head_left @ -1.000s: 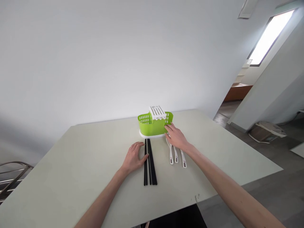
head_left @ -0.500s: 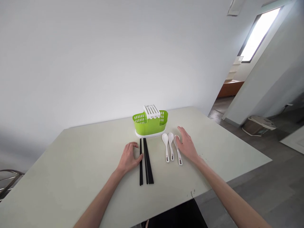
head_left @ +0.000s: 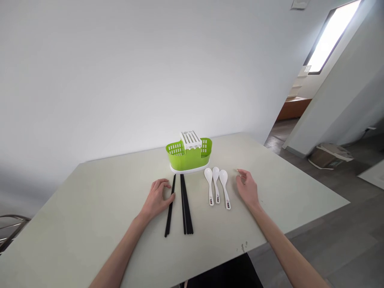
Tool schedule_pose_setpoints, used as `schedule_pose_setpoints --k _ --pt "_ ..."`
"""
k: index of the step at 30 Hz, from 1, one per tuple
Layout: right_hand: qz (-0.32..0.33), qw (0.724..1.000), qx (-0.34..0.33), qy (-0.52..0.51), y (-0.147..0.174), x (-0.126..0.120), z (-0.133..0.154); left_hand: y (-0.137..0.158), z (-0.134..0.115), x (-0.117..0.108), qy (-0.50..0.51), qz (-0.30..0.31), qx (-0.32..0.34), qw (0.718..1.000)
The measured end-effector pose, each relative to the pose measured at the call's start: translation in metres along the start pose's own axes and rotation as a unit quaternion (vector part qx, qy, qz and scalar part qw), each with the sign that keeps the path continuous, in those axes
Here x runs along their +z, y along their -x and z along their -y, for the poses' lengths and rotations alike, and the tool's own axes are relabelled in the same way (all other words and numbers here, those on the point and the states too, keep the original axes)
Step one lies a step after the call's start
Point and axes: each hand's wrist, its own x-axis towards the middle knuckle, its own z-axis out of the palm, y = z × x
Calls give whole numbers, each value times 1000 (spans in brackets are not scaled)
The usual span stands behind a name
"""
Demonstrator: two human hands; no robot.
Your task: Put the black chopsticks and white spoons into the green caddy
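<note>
My left hand (head_left: 157,198) rests at the left pair of black chopsticks (head_left: 169,214), its thumb across them and its fingers curled along their far side. This pair lies tilted on the table. To its right lies a bundle of several black chopsticks (head_left: 186,210), untouched. Three white spoons (head_left: 223,182) lie side by side, bowls pointing away from me and printed handle ends toward me. Beyond the spoons' right side is my right hand (head_left: 248,189), loosely curled with thumb and fingers apart, holding nothing.
A green cutlery basket (head_left: 189,161) with a white slotted top and white base stands behind the chopsticks and spoons. The pale table (head_left: 105,192) meets a white wall at the back. On the floor at right sits a bin (head_left: 328,156).
My left hand has moved left, and the left chopsticks have swung with it, away from the bundle. My right hand has drawn right, off the rightmost spoon, which now lies uncovered.
</note>
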Motion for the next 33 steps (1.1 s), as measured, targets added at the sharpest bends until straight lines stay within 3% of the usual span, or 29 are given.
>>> schedule_pose_setpoints --k 8,16,33 --pt "-11 1000 -9 -14 0 1 -2 0 19 -27 -59 -6 -21 998" --pt "-15 1000 -15 -20 1 0 0 0 25 -24 -98 -46 -30 994" --pt "-12 1000 -15 -13 2 -1 2 1 25 -25 -153 -35 -29 987"
